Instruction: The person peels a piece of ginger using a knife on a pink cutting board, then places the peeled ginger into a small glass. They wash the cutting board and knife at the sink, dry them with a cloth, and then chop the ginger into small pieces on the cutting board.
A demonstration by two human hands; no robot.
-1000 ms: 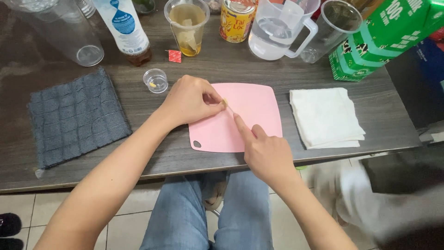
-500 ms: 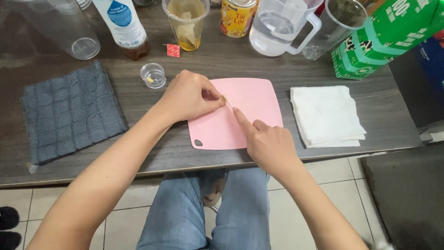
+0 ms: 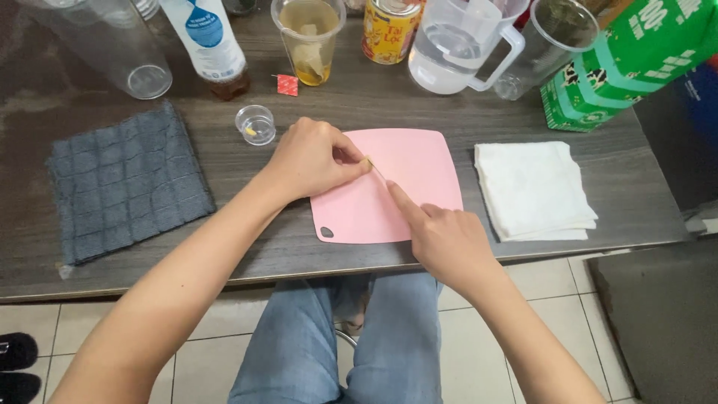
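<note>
Pinching a thin pale stick (image 3: 376,169) over the pink cutting board (image 3: 419,161) on the dark table (image 3: 374,97), the left hand (image 3: 314,158) is closed, while the right hand (image 3: 441,236) presses one extended forefinger beside it.

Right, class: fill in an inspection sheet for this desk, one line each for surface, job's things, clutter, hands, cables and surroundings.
Surface: dark wood-grain table, partly covered.
Job's things: pink cutting mat with a thin pale sliver on it, too small to identify.
Clutter: grey cloth, white folded cloth, small clear dish, tea cup, can, jug, bottle, green carton.
Hands: left hand pinches the sliver; right hand points a fingertip at it.
Cables: nothing seen.
Surroundings: tiled floor, blue jeans.
</note>
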